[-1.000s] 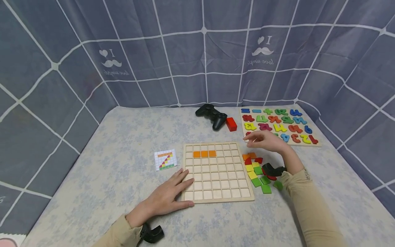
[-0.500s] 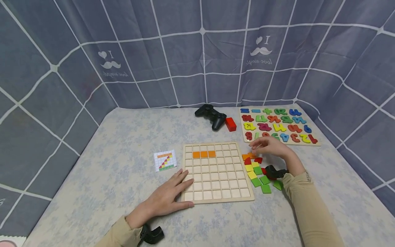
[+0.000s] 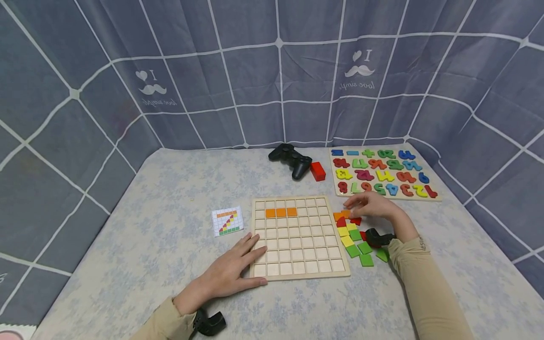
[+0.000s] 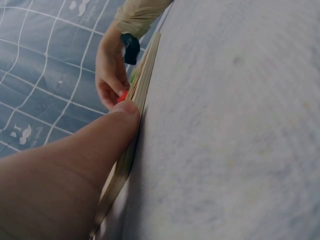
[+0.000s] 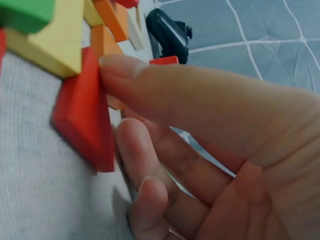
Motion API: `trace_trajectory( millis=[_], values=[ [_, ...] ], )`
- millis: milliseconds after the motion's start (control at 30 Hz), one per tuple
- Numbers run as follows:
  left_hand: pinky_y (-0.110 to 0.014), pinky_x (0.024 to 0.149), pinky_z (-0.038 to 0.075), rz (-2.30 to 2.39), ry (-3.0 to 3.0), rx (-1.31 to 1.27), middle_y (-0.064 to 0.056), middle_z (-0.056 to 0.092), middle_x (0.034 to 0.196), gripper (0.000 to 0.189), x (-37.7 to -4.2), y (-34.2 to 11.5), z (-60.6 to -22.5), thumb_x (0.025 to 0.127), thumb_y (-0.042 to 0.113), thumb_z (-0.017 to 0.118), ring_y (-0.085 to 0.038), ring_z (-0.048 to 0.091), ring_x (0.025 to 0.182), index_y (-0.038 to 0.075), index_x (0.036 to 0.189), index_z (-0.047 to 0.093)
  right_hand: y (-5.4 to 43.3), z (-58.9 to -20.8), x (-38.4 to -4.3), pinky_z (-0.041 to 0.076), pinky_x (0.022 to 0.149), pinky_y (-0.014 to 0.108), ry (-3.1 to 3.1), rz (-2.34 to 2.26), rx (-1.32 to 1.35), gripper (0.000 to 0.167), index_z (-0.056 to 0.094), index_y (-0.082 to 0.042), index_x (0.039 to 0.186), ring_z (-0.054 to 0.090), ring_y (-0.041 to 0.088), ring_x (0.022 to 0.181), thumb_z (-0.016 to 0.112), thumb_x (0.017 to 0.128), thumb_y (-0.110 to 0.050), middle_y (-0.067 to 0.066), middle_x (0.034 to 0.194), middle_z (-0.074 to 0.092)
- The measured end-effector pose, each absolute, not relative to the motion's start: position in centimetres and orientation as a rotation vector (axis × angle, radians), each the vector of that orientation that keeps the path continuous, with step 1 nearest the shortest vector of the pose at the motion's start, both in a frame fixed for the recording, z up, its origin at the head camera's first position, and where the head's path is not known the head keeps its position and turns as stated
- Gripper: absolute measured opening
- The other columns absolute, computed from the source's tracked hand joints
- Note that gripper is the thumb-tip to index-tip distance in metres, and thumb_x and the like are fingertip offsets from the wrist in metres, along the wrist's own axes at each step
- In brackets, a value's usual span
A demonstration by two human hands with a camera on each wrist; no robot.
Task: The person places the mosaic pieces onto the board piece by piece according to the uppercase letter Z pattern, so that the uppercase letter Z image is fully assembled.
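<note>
A square wooden grid board (image 3: 297, 277) lies on the table, with three orange tiles (image 3: 281, 212) in a row in its second row of cells. My left hand (image 3: 231, 267) rests with fingers spread on the board's left edge, its thumb by the near corner; the left wrist view has that thumb (image 4: 112, 130) against the board's side. Right of the board, my right hand (image 3: 371, 205) is down at the loose tiles. Its thumb and fingers pinch an orange tile (image 5: 103, 41), partly hidden by the thumb, beside a red piece (image 5: 85, 110).
Green, yellow and red pieces (image 3: 353, 250) lie loose along the board's right side. A pattern card (image 3: 228, 221) is left of the board. Behind stand a black game controller (image 3: 291, 160), a red block (image 3: 318, 171) and a number puzzle board (image 3: 437, 198).
My right hand has come down and slightly right, from above the loose tiles onto the orange one. The left hand stays where it was on the board's edge.
</note>
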State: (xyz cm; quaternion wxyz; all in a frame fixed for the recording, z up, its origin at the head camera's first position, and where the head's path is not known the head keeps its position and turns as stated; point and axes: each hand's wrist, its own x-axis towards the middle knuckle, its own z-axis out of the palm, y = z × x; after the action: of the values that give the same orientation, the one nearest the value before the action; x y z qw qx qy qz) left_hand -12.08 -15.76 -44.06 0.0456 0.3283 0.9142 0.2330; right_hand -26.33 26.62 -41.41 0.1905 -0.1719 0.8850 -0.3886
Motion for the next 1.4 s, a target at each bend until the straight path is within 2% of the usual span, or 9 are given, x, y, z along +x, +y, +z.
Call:
trace_trajectory(
  millis=[333,467,700,967,1200,1400],
  values=[
    [-0.045,0.111,0.026,0.718,2.779,1.000,-0.007,0.018,0.155,0.076,-12.2,-15.8,-44.0,0.086,0.062,0.053,-0.020,0.008,0.143,0.018,0.146,0.039,25.6,-40.6,-26.3,0.044,0.068,0.030,2.531,-0.980,-0.413,0.027,0.064,-0.001,0.098,0.052,0.021,0.077,0.076,0.079,-0.017,0.005,0.083,0.060],
    [-0.046,0.111,0.026,0.725,2.777,1.006,-0.007,0.018,0.155,0.075,-12.2,-15.8,-44.0,0.086,0.062,0.054,-0.022,0.009,0.143,0.018,0.146,0.039,25.1,-39.7,-26.1,0.044,0.066,0.031,2.586,-0.986,-0.415,0.022,0.064,-0.002,0.092,0.052,0.021,0.075,0.076,0.078,-0.015,0.004,0.080,0.060],
    [-0.048,0.110,0.027,0.734,2.781,1.019,-0.008,0.019,0.155,0.075,-12.1,-16.0,-43.9,0.086,0.061,0.054,-0.023,0.010,0.143,0.017,0.145,0.039,21.7,-37.9,-25.4,0.051,0.068,0.031,2.608,-1.110,-0.593,0.020,0.071,-0.003,0.097,0.058,0.020,0.077,0.073,0.083,-0.016,0.004,0.087,0.068],
    [-0.048,0.109,0.027,0.749,2.780,1.018,-0.008,0.019,0.155,0.075,-12.0,-16.1,-43.9,0.086,0.061,0.055,-0.024,0.010,0.143,0.017,0.145,0.039,17.0,-38.3,-26.6,0.051,0.074,0.031,2.618,-1.064,-0.666,0.014,0.074,-0.008,0.098,0.060,0.019,0.086,0.068,0.088,-0.015,0.004,0.097,0.070],
    [-0.048,0.109,0.028,0.762,2.764,1.005,-0.007,0.019,0.155,0.074,-12.0,-15.9,-44.0,0.086,0.060,0.055,-0.023,0.010,0.143,0.018,0.146,0.039,14.7,-39.6,-27.3,0.049,0.075,0.033,2.590,-1.002,-0.719,0.014,0.074,-0.006,0.097,0.059,0.017,0.083,0.065,0.089,-0.014,0.002,0.092,0.070],
    [-0.048,0.109,0.028,0.747,2.783,1.015,-0.008,0.020,0.155,0.075,-12.1,-15.7,-44.0,0.086,0.061,0.055,-0.024,0.011,0.142,0.017,0.145,0.040,14.3,-40.2,-27.5,0.051,0.082,0.037,2.614,-0.932,-0.689,0.013,0.074,-0.005,0.096,0.062,0.020,0.087,0.064,0.090,-0.011,0.004,0.091,0.070]
  ],
)
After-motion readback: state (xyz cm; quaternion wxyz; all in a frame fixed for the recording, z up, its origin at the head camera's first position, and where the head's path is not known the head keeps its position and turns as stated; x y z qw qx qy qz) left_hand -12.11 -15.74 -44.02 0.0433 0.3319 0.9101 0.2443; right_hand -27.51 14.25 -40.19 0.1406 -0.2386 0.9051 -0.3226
